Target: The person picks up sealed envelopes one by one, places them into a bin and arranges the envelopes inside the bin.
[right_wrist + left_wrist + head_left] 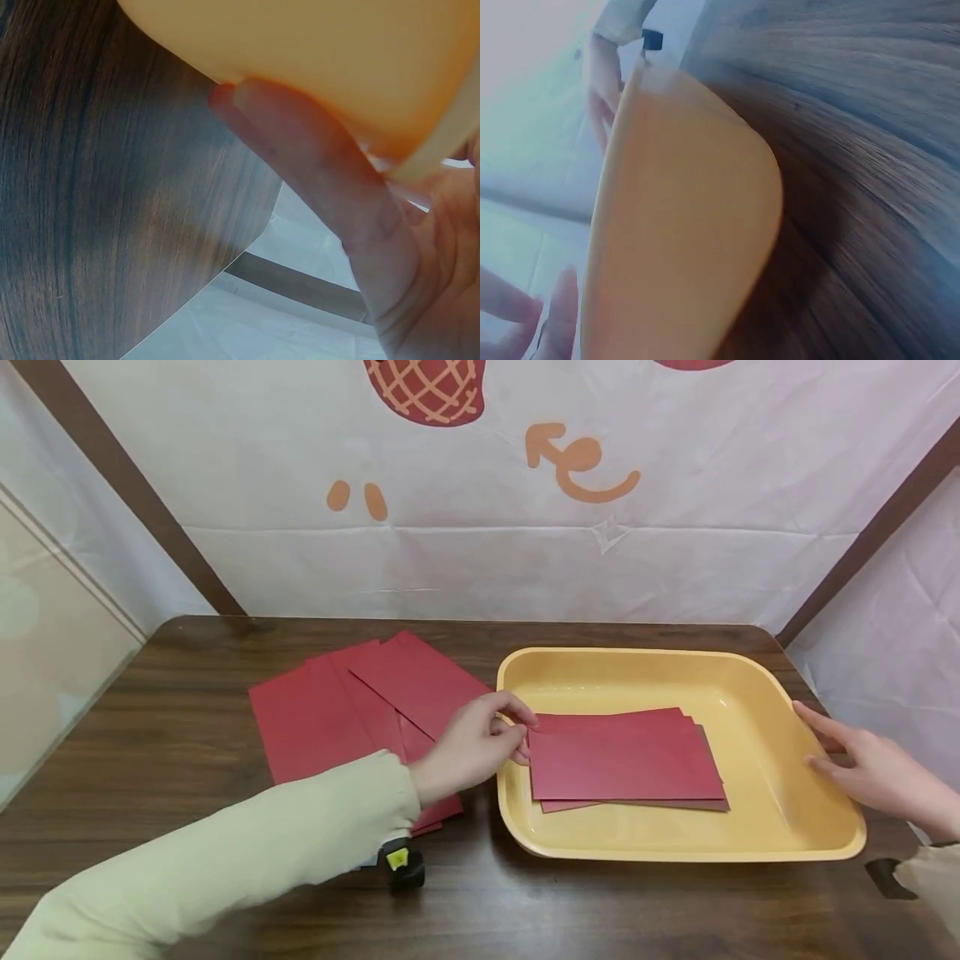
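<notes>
- While the head view gives me the stack of red papers (626, 760) just right of the left grip (472, 743), lying inside the yellow tray (765, 777), the left wrist view faces the tray's outer wall, a thumb and finger at lower left; I cannot tell whether this grip pinches an edge.
- My right wrist view adds what the head view hides: fingers (300, 142) along the tray's outside, below the rim. The right grip (873, 772) is clamped on that end.
- The stack's long axis runs sideways, from the left grip toward the right one, as does the tray's.
- Left of the left grip, partly behind its sleeve (300, 827), loose red papers (322, 718) fan out, the top one slanting.
- Under both grips I see a dark wood-grain surface (150, 735); beyond them hangs a pale printed cloth (465, 568).
</notes>
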Available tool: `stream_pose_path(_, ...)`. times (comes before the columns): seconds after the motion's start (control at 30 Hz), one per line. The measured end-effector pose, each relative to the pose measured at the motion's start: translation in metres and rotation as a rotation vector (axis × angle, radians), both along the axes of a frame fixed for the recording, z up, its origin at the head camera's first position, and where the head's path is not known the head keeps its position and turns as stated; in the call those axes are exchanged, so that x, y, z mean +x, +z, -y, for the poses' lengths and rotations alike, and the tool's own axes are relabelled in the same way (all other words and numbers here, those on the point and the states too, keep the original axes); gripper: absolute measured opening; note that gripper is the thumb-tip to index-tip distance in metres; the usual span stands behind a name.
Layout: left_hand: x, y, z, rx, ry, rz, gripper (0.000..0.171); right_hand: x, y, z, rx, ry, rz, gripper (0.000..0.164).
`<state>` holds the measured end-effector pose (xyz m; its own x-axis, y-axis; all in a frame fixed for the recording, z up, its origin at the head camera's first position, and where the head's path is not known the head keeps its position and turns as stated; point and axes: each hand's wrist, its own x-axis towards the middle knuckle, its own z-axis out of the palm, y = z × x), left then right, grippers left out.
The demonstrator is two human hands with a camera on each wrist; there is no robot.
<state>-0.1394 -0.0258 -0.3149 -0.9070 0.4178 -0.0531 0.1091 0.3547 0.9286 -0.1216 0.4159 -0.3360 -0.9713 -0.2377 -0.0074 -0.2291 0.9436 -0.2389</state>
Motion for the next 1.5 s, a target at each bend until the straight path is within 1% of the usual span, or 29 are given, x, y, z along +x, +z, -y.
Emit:
stream_pose_path(0.1, -0.001, -0.003, 0.015, 0.031, 0.084, -0.015, 0.015, 0.001, 0.0, 0.0, -0.003, -0.01, 0.017, 0.071)
stream_pose_path(0.17, -0.002, -0.006, 0.027, 0.014, 0.14, -0.054, 0.014, 0.002, 0.001, 0.001, -0.004, -0.017, 0.031, 0.071)
stream_pose_path(0.23, -0.004, -0.01, 0.04, -0.047, 0.177, -0.132, 0.013, 0.003, 0.002, 0.003, -0.003, -0.021, 0.042, 0.071)
stream_pose_path(0.3, -0.007, -0.015, 0.055, -0.148, 0.186, -0.235, 0.011, 0.002, 0.002, 0.003, 0.002, -0.022, 0.044, 0.071)
stream_pose_path(0.37, -0.01, -0.021, 0.071, -0.274, 0.164, -0.353, 0.013, 0.001, 0.003, 0.004, 0.002, -0.024, 0.057, 0.071)
stream_pose_path(0.4, -0.012, -0.024, 0.078, -0.34, 0.143, -0.411, 0.015, 0.001, 0.003, 0.005, 0.0, -0.024, 0.06, 0.071)
stream_pose_path(0.47, -0.016, -0.031, 0.09, -0.465, 0.09, -0.532, 0.024, 0.0, 0.004, 0.004, -0.003, -0.022, 0.064, 0.071)
stream_pose_path(0.53, -0.021, -0.036, 0.1, -0.582, 0.034, -0.644, 0.035, -0.001, 0.004, 0.004, 0.001, -0.014, 0.049, 0.071)
stream_pose_path(0.57, -0.023, -0.039, 0.104, -0.627, 0.009, -0.682, 0.042, -0.001, 0.005, 0.003, 0.005, -0.011, 0.041, 0.071)
stream_pose_path(0.63, -0.028, -0.044, 0.11, -0.698, -0.039, -0.717, 0.054, -0.002, 0.005, 0.003, 0.013, -0.008, 0.033, 0.071)
stream_pose_path(0.7, -0.032, -0.047, 0.114, -0.751, -0.083, -0.692, 0.063, -0.002, 0.006, 0.004, 0.017, -0.01, 0.03, 0.07)
stream_pose_path(0.8, -0.038, -0.051, 0.117, -0.806, -0.127, -0.621, 0.07, -0.001, 0.006, 0.005, 0.022, -0.017, 0.034, 0.069)
stream_pose_path(0.93, -0.045, -0.053, 0.117, -0.833, -0.17, -0.574, 0.071, 0.001, 0.005, 0.005, 0.018, -0.016, 0.015, 0.068)
stream_pose_path(1.07, -0.048, -0.054, 0.116, -0.843, -0.188, -0.519, 0.07, 0.003, 0.004, 0.004, -0.004, -0.005, -0.004, 0.069)
stream_pose_path(1.2, -0.048, -0.055, 0.117, -0.867, -0.189, -0.441, 0.069, 0.003, 0.003, 0.004, -0.007, 0.004, -0.018, 0.069)
stream_pose_path(1.3, -0.045, -0.055, 0.117, -0.895, -0.189, -0.389, 0.068, 0.002, 0.004, 0.004, -0.007, -0.001, 0.008, 0.07)
stream_pose_path(1.4, -0.041, -0.052, 0.116, -0.924, -0.183, -0.359, 0.067, 0.002, 0.004, 0.005, -0.01, -0.019, 0.051, 0.07)
stream_pose_path(1.5, -0.036, -0.048, 0.115, -0.963, -0.184, -0.349, 0.065, 0.002, 0.004, 0.005, -0.012, -0.029, 0.075, 0.07)
